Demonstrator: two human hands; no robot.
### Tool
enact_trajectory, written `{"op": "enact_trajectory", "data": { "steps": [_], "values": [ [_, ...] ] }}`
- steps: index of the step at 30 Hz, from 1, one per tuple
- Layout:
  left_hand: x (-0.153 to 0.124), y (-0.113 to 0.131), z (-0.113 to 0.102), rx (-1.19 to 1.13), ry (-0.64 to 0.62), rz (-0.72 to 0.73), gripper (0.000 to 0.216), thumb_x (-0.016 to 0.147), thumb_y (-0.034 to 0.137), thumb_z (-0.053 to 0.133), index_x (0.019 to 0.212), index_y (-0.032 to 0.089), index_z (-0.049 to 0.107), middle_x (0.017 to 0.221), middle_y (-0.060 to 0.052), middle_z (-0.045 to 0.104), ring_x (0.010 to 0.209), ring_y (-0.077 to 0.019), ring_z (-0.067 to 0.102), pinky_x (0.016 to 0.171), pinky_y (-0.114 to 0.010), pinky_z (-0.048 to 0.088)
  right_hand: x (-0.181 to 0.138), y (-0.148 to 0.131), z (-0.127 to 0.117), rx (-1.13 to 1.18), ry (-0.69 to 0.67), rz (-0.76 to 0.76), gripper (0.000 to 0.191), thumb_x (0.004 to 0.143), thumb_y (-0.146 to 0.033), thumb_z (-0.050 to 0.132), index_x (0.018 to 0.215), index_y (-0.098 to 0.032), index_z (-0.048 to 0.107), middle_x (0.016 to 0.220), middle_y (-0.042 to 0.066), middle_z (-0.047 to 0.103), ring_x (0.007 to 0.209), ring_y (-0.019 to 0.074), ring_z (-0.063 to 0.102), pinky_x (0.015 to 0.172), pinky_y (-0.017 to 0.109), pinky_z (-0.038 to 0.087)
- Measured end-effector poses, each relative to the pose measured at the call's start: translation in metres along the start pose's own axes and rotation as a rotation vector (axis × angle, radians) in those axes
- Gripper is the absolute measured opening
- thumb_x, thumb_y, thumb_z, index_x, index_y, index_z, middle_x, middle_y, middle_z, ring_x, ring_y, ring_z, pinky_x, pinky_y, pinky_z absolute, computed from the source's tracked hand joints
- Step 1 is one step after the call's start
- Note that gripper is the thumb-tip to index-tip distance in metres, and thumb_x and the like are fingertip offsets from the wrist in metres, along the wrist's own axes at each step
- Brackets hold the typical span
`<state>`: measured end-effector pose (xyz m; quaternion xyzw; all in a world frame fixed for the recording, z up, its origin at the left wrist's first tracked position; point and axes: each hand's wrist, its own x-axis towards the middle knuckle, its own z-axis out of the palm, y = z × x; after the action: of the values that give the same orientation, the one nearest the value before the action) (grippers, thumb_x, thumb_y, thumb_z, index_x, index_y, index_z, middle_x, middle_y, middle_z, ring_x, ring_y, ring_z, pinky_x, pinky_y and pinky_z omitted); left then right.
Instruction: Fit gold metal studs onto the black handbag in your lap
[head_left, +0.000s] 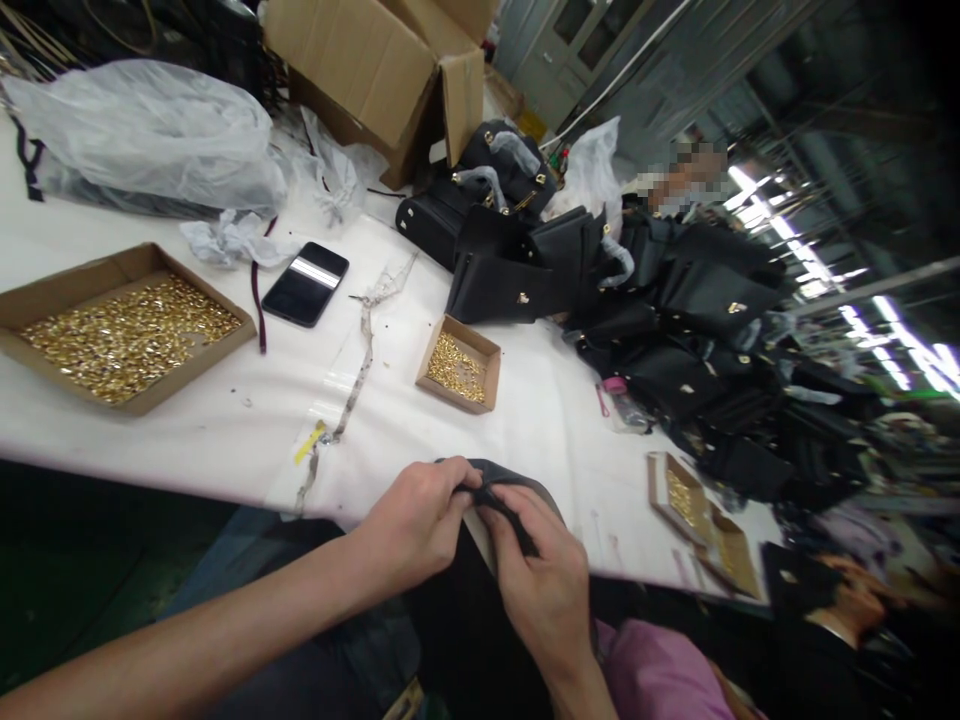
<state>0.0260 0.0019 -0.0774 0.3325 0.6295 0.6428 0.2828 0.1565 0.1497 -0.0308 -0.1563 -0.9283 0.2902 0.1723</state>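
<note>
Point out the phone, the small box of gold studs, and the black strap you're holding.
phone [305,284], head view, middle of its dark screen.
small box of gold studs [486,352], head view, right cardboard wall.
black strap [517,483], head view, curved top edge.

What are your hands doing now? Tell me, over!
Left hand and right hand both pinching a black leather piece at the table edge. Small tray of gold studs just beyond. Nothing between.
</note>
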Motion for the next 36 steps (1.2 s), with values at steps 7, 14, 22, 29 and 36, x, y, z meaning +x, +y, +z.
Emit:
{"op": "enact_trajectory", "data": {
  "steps": [7, 14, 22, 29, 36],
  "values": [
    [0.02, 0.012, -0.015, 0.11, -0.15, 0.011, 0.016, 0.105, 0.018, 0.058, 0.114, 0.023, 0.069, 0.107, -0.003, 0.076, 0.101, -0.0222, 0.072, 0.087, -0.033, 0.05, 0.013, 0.005, -0.009, 0.121, -0.052, 0.111, 0.016, 0.108, -0.025, 0.067, 0.117, -0.029, 0.08, 0.122, 0.003, 0.077, 0.115, 0.0235, 0.072, 0.105, 0.038, 0.058],
    [0.032, 0.024, -0.02, 0.133, -0.173, -0.026, 0.014, 0.104, 0.018, 0.059, 0.108, 0.023, 0.072, 0.1, -0.001, 0.075, 0.096, -0.0192, 0.069, 0.084, -0.031, 0.046, 0.022, 0.009, -0.013, 0.206, -0.088, 0.165, 0.015, 0.106, -0.025, 0.068, 0.114, -0.03, 0.08, 0.119, 0.002, 0.078, 0.113, 0.0231, 0.073, 0.103, 0.037, 0.056],
    [0.042, 0.021, -0.011, -0.019, -0.076, -0.208, 0.008, 0.096, 0.027, 0.07, 0.1, 0.021, 0.073, 0.085, -0.002, 0.077, 0.079, -0.0199, 0.071, 0.073, -0.032, 0.047, 0.023, 0.005, -0.015, 0.241, -0.096, 0.151, 0.015, 0.106, -0.024, 0.068, 0.111, -0.028, 0.082, 0.116, 0.004, 0.08, 0.11, 0.0243, 0.073, 0.1, 0.038, 0.057],
    [0.047, 0.018, -0.02, -0.201, -0.173, -0.325, 0.028, 0.09, 0.041, 0.078, 0.104, 0.016, 0.075, 0.091, -0.009, 0.078, 0.079, -0.021, 0.068, 0.068, -0.029, 0.042, 0.028, 0.004, -0.016, 0.233, -0.082, 0.122, 0.021, 0.102, -0.013, 0.07, 0.11, -0.028, 0.082, 0.114, 0.001, 0.081, 0.109, 0.0209, 0.074, 0.101, 0.034, 0.055],
    [0.043, 0.018, -0.021, -0.278, -0.182, -0.399, 0.039, 0.089, 0.045, 0.084, 0.11, 0.014, 0.075, 0.087, -0.009, 0.076, 0.078, -0.0181, 0.065, 0.07, -0.027, 0.041, 0.028, 0.001, -0.018, 0.282, -0.089, 0.119, 0.024, 0.1, -0.009, 0.069, 0.109, -0.026, 0.083, 0.112, 0.0, 0.082, 0.106, 0.019, 0.075, 0.102, 0.032, 0.056]
  ]
}}
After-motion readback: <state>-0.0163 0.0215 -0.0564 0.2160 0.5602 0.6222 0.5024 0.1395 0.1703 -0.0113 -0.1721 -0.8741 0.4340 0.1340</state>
